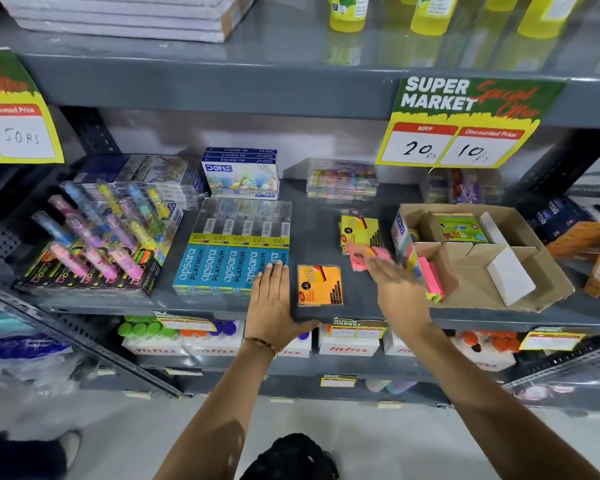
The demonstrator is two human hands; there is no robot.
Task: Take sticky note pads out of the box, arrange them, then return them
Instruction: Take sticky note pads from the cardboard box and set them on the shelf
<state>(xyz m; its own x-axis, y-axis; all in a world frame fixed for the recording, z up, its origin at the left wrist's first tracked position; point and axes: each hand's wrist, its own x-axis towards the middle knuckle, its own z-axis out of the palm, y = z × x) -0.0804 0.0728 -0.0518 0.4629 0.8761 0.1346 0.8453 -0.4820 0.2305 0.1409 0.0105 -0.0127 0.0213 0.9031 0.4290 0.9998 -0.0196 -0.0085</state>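
The shelf (pixel 312 216) is crowded, and the box (pixel 482 268) sits at its right with its cardboard dividers up. A green pad (pixel 459 227) is seen in the back compartment; pink pads (pixel 430 277) stand on edge in the near-left one, long axis running front to back. Two pads are already out — a yellow pad (pixel 360 232) laid flat near the box, an orange pad (pixel 320 285) flat at the shelf's front edge, both roughly square, printed corners pointing right. The left hand (pixel 274 306) is pressed flat on the shelf, released, holding nothing. The right hand (pixel 395 282) is blurred — a pink pad (pixel 357 259) is pinched at its fingertips, just over the yellow one. A loose pinch at this speed could let it be flung; the orange pad could be knocked off the edge.
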